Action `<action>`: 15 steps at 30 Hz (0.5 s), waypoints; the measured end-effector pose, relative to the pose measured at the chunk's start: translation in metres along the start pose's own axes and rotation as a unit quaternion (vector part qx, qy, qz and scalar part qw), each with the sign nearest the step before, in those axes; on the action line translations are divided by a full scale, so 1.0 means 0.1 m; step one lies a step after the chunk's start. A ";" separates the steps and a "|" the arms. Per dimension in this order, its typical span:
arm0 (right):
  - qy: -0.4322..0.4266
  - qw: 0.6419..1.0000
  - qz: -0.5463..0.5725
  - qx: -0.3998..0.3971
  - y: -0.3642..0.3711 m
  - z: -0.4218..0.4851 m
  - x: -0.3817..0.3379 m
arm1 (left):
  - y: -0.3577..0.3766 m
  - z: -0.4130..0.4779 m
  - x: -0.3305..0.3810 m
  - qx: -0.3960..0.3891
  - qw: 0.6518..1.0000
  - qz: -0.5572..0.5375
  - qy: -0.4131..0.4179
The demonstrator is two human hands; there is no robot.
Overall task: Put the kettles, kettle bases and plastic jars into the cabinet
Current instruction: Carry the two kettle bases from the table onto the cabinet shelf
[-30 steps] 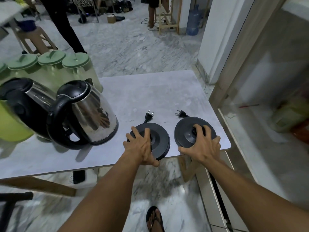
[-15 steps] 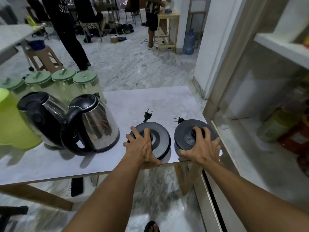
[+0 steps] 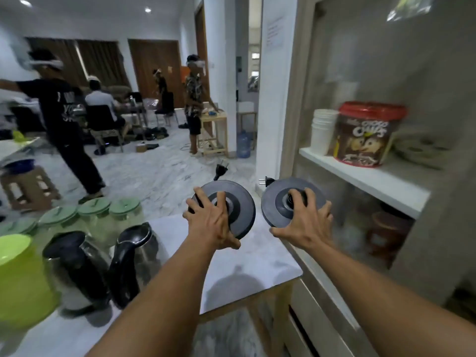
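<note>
Kettle bases are the things in hand: the left hand [image 3: 210, 222] grasps one black disc, the left kettle base [image 3: 231, 210], and the right hand [image 3: 306, 222] grasps the other, the right kettle base [image 3: 288, 202]. Each is pinched with the thumb under the near rim and the fingers spread over the top face. Both discs are clear of the table [image 3: 252, 264], above its right end, tilted so that their top faces lean toward the person.

The relation that matters is sideways. The cabinet [image 3: 360, 176] opens to the right of both hands, its frame just beside the table's right edge, so the right hand and its base are nearer the opening and the left must follow across. The free shelf space appears to lie below the white shelf [image 3: 365, 176], which already carries cups and a red-lidded tub.

Beyond each disc a short cord ends in a plug [image 3: 221, 168], pointing away from the person. At the table's left end two kettles [image 3: 139, 253] and the green-lidded plastic jars [image 3: 123, 210] wait, not yet stowed.
</note>
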State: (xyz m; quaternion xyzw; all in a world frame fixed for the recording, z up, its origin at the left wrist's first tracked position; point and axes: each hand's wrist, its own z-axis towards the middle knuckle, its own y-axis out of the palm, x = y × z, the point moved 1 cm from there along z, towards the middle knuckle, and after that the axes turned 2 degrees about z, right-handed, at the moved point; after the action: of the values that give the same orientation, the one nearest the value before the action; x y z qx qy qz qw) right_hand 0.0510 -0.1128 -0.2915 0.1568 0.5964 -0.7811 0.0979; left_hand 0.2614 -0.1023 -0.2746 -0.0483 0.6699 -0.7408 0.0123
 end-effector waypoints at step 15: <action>0.291 0.921 -0.137 0.222 -2.27 -2.30 0.73 | -1.14 -1.33 1.63 0.075 0.922 -0.045 0.378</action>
State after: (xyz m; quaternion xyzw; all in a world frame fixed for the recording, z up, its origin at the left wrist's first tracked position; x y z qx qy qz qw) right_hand -0.0651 0.1721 -0.1682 0.3115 0.4258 -0.8191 -0.2252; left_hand 0.0931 0.0282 -0.1653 0.2058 0.5646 -0.7516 -0.2718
